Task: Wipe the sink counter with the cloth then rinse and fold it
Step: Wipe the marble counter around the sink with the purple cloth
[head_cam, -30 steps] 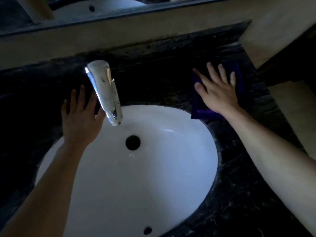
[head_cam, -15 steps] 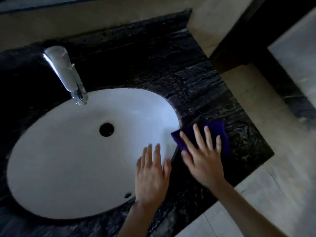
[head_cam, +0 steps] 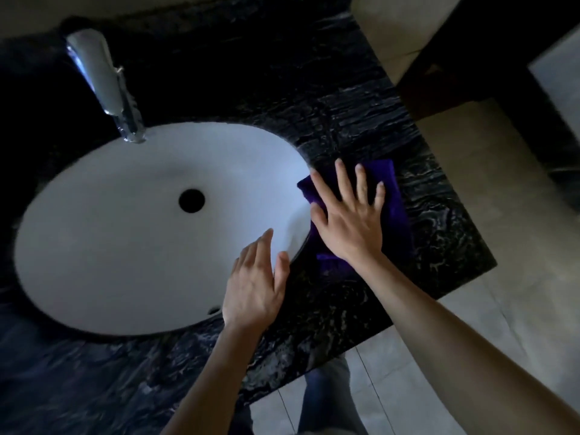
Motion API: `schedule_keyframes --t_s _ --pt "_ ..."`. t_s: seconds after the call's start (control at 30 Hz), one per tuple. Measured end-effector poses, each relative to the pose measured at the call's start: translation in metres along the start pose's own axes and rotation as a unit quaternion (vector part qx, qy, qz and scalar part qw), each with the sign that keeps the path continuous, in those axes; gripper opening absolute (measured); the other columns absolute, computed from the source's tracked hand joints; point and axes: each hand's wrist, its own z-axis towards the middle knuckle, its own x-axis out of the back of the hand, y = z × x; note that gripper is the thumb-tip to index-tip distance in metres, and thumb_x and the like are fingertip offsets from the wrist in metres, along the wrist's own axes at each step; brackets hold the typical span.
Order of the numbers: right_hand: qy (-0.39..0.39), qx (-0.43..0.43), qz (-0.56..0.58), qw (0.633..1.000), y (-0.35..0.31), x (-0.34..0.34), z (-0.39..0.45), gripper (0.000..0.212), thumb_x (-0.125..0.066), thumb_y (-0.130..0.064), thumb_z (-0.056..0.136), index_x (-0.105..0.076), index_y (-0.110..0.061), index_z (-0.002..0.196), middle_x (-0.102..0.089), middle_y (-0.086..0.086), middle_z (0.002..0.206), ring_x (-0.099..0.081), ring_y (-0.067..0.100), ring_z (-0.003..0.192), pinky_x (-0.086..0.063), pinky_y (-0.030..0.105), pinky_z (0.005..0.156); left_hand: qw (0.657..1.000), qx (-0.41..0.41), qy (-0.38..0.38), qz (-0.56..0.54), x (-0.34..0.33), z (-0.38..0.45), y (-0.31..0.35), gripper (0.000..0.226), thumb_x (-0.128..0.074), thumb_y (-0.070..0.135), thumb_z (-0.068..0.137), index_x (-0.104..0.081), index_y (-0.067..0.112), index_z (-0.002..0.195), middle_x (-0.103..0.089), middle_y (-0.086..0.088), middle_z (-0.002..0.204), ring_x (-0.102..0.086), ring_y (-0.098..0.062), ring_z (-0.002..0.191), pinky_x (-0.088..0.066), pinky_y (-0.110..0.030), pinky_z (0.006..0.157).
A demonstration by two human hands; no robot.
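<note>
A dark purple cloth [head_cam: 396, 211] lies flat on the black marbled counter [head_cam: 361, 105], just right of the white oval sink [head_cam: 125, 246]. My right hand [head_cam: 348, 215] presses flat on the cloth with fingers spread; one cloth corner overlaps the sink's right rim. My left hand [head_cam: 255, 287] rests flat and empty on the sink's front right rim, fingers together, a little left of the cloth.
A chrome faucet [head_cam: 106, 83] leans over the sink's back left. The drain hole [head_cam: 191, 200] is mid-basin, an overflow hole [head_cam: 214, 310] by my left wrist. The counter ends at right, with beige floor tiles [head_cam: 518, 277] beyond. A trouser leg [head_cam: 326, 400] shows below.
My right hand has slid the cloth from the counter's back right toward the front beside the sink. My left hand moved from beside the faucet to the sink's front right rim.
</note>
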Motion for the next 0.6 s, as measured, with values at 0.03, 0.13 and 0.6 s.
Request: schedule_keyframes --t_s 0.03,0.13,0.6 --pt "-0.001 0.006 -0.006 1.000 0.000 -0.001 -0.002 0.062 -0.032 -0.053 0.099 -0.016 -0.042 0.158 -0.012 0.006 0.170 -0.010 0.039 0.155 -0.014 0.071 0.117 1.000 0.003 0.005 -0.008 0.000 -0.001 0.001 0.063 -0.017 0.055 0.103 -0.036 0.017 0.150 -0.051 -0.008 0.148 -0.047 -0.025 0.135 -0.041 -0.042 0.107" --pt "-0.001 0.029 -0.001 1.000 -0.007 -0.001 -0.020 0.060 -0.036 -0.052 0.098 -0.028 -0.038 0.156 -0.014 0.011 0.169 -0.011 0.043 0.154 -0.013 0.072 0.115 0.998 0.030 0.040 -0.041 0.002 -0.002 0.005 0.066 -0.017 0.059 0.100 -0.038 0.020 0.150 -0.052 -0.004 0.148 -0.046 -0.021 0.135 -0.041 -0.041 0.108" --pt "-0.064 0.217 0.116 0.967 -0.012 0.001 -0.131 0.056 -0.041 -0.057 0.098 -0.038 -0.037 0.151 -0.033 0.003 0.164 -0.020 0.032 0.155 -0.016 0.062 0.120 0.986 0.120 0.041 0.110 -0.025 0.006 0.050 0.064 -0.020 0.057 0.097 -0.041 0.021 0.146 -0.058 -0.007 0.142 -0.058 -0.030 0.125 -0.036 -0.053 0.107"
